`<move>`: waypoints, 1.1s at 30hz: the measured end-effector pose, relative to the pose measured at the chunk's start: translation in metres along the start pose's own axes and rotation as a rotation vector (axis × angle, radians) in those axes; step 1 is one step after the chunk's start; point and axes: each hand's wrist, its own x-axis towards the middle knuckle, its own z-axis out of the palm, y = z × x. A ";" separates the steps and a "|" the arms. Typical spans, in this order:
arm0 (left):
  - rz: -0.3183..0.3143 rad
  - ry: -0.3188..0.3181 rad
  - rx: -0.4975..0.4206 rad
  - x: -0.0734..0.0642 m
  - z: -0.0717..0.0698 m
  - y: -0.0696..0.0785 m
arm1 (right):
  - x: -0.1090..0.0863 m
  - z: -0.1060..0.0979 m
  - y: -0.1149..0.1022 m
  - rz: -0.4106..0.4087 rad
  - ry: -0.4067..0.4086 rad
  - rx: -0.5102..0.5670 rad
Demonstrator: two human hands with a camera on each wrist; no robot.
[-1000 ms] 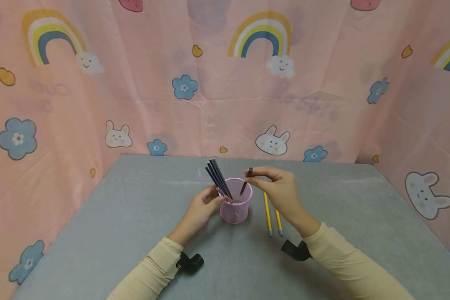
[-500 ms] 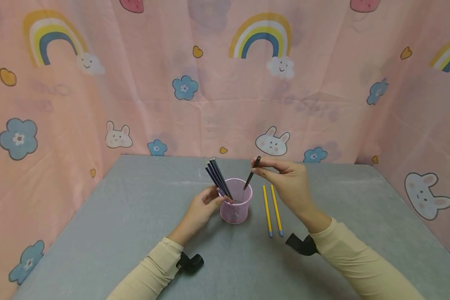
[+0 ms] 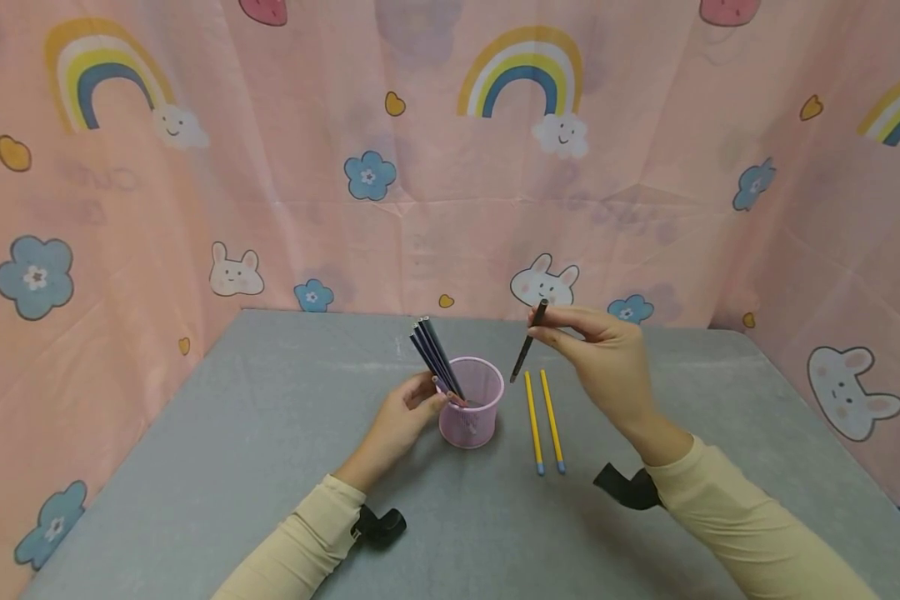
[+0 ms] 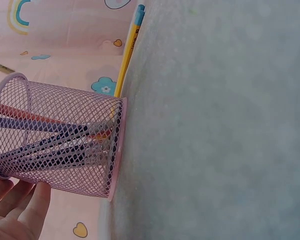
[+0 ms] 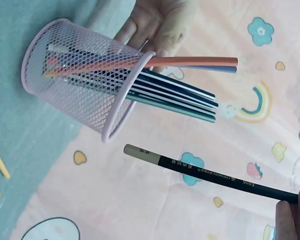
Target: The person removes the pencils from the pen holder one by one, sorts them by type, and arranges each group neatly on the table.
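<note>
A pink mesh pencil cup [image 3: 468, 427] stands upright on the grey table. Several dark pencils [image 5: 175, 95] lean in it, with an orange pencil [image 5: 200, 61] and a purple one partly behind it. My left hand [image 3: 405, 408] holds the cup by its left side near the rim; the left wrist view shows fingertips [image 4: 40, 195] against the mesh. To the right of the cup, my right hand [image 3: 607, 358] pinches a black pencil [image 3: 527, 346] near its upper end. That pencil slants in the air, its beige lower end [image 5: 142, 154] apart from the rim.
Two yellow pencils with blue ends, a left one [image 3: 534, 425] and a right one [image 3: 552, 421], lie side by side on the table [image 3: 270, 467] right of the cup. A pink patterned cloth [image 3: 435, 208] hangs behind and at both sides.
My right hand has drawn the black pencil up and to the right, from inside the cup's mouth to beyond its rim. My left hand and the cup have stayed put.
</note>
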 end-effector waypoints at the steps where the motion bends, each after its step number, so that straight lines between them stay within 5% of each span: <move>1: -0.002 0.004 -0.003 0.001 0.000 -0.004 | 0.000 -0.001 0.001 0.007 0.002 -0.008; 12: 0.001 0.019 0.028 0.004 -0.001 -0.012 | -0.004 -0.015 0.017 0.117 -0.030 -0.173; 25: 0.014 0.015 0.031 0.004 0.000 -0.014 | -0.008 -0.034 0.040 0.382 -0.101 -0.200; 30: -0.010 0.023 0.027 0.004 0.000 -0.014 | -0.008 -0.040 0.049 0.425 -0.125 -0.254; 33: -0.016 0.020 0.019 0.005 -0.001 -0.014 | -0.006 -0.042 0.056 0.445 -0.135 -0.195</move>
